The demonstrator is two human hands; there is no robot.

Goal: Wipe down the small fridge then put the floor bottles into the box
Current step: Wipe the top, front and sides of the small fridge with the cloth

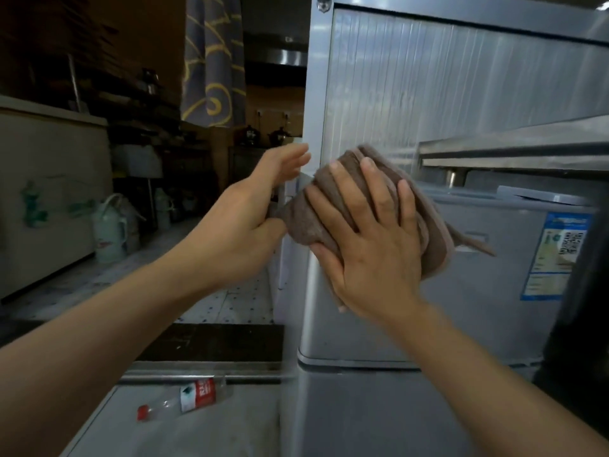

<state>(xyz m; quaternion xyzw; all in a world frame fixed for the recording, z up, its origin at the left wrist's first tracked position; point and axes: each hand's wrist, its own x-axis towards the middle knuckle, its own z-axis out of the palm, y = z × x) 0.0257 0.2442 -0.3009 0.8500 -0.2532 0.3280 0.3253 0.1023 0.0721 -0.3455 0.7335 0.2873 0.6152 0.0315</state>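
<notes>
The small grey fridge (487, 291) fills the right half of the view, with a blue label on its front. My right hand (369, 245) lies flat with spread fingers on a bunched brown cloth (329, 199), pressing it against the fridge's left front edge. My left hand (250, 219) reaches to the cloth's left end, thumb touching it, with its fingers stretched out toward the fridge corner. One clear plastic bottle (188, 397) with a red cap and red label lies on its side on the floor, low and left of the fridge.
A tall ribbed metal cabinet (445, 77) stands behind the fridge, with a steel shelf (514, 150) above its top. A white chest freezer (49, 199) is at the left. Large plastic jugs (110, 229) stand on the tiled floor beside it. A patterned curtain (211, 61) hangs farther back.
</notes>
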